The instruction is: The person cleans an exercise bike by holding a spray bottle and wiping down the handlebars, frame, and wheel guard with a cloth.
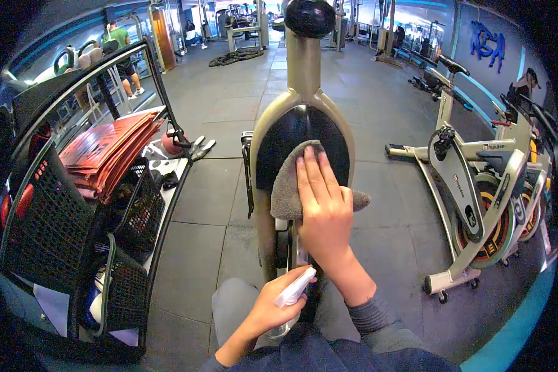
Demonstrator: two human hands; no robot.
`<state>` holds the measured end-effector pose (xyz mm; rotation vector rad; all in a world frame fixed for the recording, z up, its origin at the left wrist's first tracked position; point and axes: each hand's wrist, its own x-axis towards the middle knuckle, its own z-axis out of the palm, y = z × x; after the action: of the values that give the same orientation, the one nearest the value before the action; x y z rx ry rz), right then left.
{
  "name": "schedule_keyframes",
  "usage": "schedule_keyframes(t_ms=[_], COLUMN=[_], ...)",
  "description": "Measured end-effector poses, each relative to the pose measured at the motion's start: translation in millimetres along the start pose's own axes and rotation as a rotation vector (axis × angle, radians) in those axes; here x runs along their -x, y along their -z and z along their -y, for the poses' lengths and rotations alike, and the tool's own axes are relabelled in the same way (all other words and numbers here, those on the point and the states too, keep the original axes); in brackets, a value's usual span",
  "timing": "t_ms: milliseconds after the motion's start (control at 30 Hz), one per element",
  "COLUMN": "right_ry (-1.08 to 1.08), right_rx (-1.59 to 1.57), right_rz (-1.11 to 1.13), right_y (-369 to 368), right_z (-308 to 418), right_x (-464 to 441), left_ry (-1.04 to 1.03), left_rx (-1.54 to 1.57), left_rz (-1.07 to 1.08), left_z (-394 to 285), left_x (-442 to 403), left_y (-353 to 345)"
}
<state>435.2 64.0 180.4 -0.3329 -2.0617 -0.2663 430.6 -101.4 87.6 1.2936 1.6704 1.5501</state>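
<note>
A beige-framed exercise bike (303, 68) stands upright in the middle, its black oval panel (301, 119) facing the person. The grey fabric cloth (285, 189) lies against the panel under the right hand (322, 214), whose grip is flat, fingers extended close together, with cloth showing left and right of them. Nearer and to the left, the left hand (276, 310) has its grip curled around a white plastic spray head (296, 287).

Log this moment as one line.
right hand: flat on grey cloth, against black panel | left hand: holding spray bottle | left side: black rack
</note>
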Motion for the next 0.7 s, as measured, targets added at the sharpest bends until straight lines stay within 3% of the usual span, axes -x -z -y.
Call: schedule_keyframes(t_ms=[133,400,700], right_ry=[-0.03,0.036,0.107], right_rx=[-0.062,0.013,0.116], right_rz=[0.021,-0.152,-0.142], right_y=[-2,-14,-8], right_z=[0,-10,-6], right_x=[-22,-83,-41], left_ry=[0.024,0.02,-0.003], left_rx=[0.022,-0.01,-0.008], left_rz=[-0.015,-0.009,-0.002], left_z=[0,-3,-1], left_x=[2,1,0], left_y=[-1,0,1])
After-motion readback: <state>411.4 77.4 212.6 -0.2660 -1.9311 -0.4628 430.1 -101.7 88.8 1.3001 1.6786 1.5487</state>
